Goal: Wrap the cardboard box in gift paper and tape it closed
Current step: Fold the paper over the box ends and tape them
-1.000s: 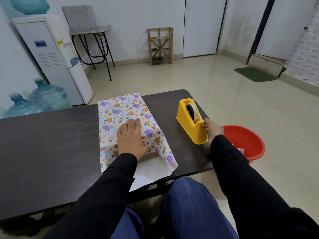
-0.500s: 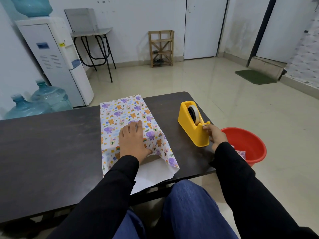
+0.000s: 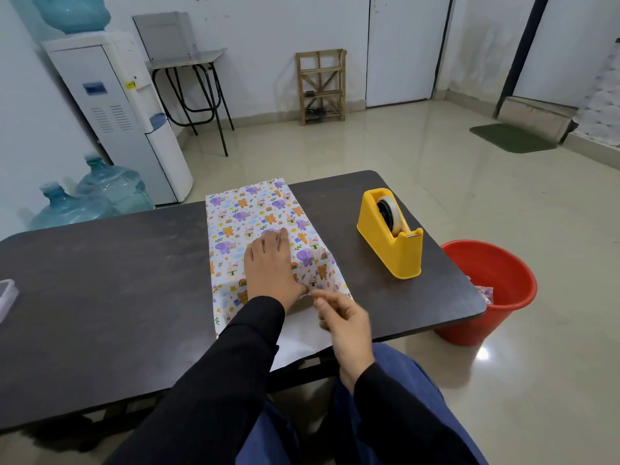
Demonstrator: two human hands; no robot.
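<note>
Head view: left hand lies flat on gift paper over the hidden cardboard box on the table. Right hand is loosely curled at the near flap; can't tell if it holds anything. Easing the press could let the flap spring open and skew the seam.

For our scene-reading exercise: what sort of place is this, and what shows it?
Probably a plain office or workroom: a water dispenser with spare water bottles stands by the wall, a small side table is beside it, and the dark table holds a tape dispenser.
</note>
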